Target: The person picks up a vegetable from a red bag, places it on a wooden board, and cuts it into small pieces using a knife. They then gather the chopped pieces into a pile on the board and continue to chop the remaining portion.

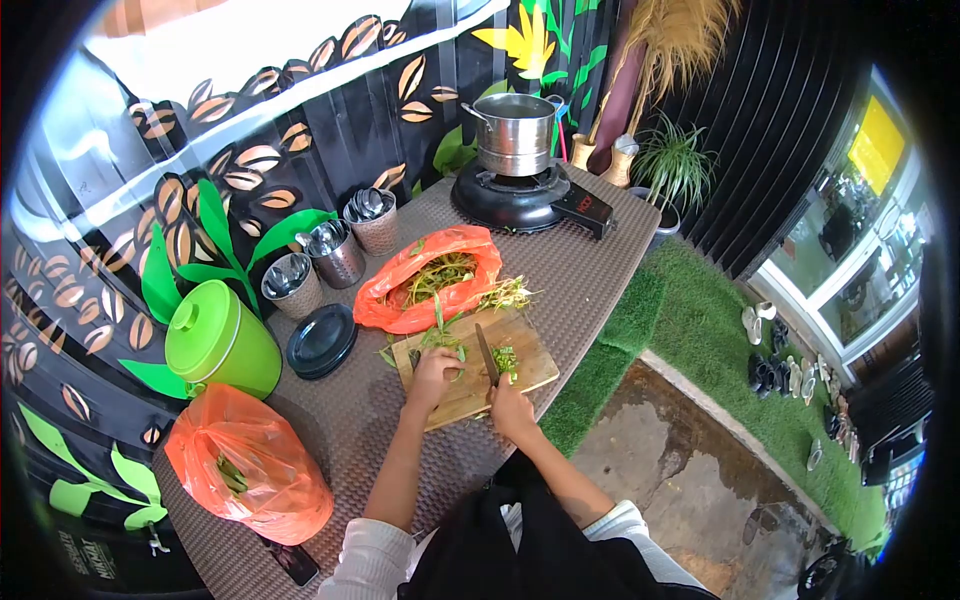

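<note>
My right hand (512, 410) is closed round the handle of a knife (487, 354), whose blade points away from me over a wooden cutting board (535, 368). Beside the blade, on its right, lies a small heap of chopped greens (505, 358). On the board's left half, my left hand (434, 376) has its fingers curled on leafy green stems (440, 338); the fingertips are partly hidden. Just beyond the board, an orange plastic bag (385, 305) lies open with more greens (440, 278) inside, and some pale stems (508, 294) spill out at its right.
A steel pot (515, 135) stands on a portable stove (510, 205) at the table's far end. Three cutlery cups (337, 262), dark plates (321, 342), a green lidded bucket (225, 345) and a tied orange bag (250, 465) line the left. A phone (290, 562) lies near the tied bag.
</note>
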The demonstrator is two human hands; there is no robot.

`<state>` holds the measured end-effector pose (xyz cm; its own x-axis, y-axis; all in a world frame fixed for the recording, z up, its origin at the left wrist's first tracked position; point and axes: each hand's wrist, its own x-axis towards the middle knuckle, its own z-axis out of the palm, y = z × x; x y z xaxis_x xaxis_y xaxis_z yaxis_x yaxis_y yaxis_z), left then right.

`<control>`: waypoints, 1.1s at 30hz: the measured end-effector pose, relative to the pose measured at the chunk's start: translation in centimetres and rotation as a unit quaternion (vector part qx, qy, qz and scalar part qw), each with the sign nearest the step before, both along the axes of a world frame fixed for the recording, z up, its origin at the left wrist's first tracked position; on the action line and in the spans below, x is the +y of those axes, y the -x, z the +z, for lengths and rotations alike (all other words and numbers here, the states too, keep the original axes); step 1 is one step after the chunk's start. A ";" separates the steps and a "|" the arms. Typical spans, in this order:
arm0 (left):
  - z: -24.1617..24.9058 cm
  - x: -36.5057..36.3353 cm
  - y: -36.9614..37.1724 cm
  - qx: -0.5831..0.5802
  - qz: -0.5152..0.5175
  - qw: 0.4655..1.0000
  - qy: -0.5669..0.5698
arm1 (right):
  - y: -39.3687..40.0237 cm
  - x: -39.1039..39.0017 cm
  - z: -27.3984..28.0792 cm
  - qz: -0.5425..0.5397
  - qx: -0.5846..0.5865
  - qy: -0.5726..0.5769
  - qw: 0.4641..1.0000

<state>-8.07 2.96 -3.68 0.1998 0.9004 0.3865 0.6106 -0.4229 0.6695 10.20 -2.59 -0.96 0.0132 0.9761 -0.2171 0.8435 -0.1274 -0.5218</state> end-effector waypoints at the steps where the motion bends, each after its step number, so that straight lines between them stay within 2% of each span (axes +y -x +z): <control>1: 0.0 -0.1 -0.1 0.024 -0.010 0.999 0.031 | -0.2 0.1 0.0 0.007 0.007 0.002 1.000; 3: 0.5 -0.2 -0.1 0.048 -0.021 0.997 0.061 | -0.3 0.2 0.1 0.015 0.014 0.003 1.000; 9: 1.7 -0.1 -0.7 0.122 -0.029 0.992 0.021 | -0.8 0.0 0.4 0.014 0.022 -0.008 1.000; 12: 1.4 -0.1 -1.8 0.107 -0.041 0.992 0.048 | -1.5 0.1 -0.1 0.022 0.018 -0.011 1.000; 14: 0.8 -0.6 -2.6 -0.001 0.013 0.986 0.167 | -2.1 0.7 -0.5 0.036 0.020 -0.001 0.999; 15: 1.1 -1.0 -2.8 -0.001 0.013 0.986 0.168 | -2.3 0.7 -0.3 0.035 0.020 -0.001 0.999; 17: 1.9 -1.7 -3.2 0.058 -0.008 0.998 0.012 | -2.6 0.8 0.2 0.053 0.015 -0.016 0.998; 24: 0.0 -2.5 -4.3 0.050 0.003 0.999 -0.009 | -2.1 0.0 0.7 0.061 -0.011 0.000 0.998; 30: -0.5 -3.3 -5.4 0.009 0.081 0.997 -0.017 | -2.0 -0.9 0.3 0.066 -0.038 -0.023 0.997; 33: -1.1 -3.5 -5.8 -0.056 0.111 0.992 0.019 | -1.8 -1.5 0.2 0.070 -0.065 -0.032 0.995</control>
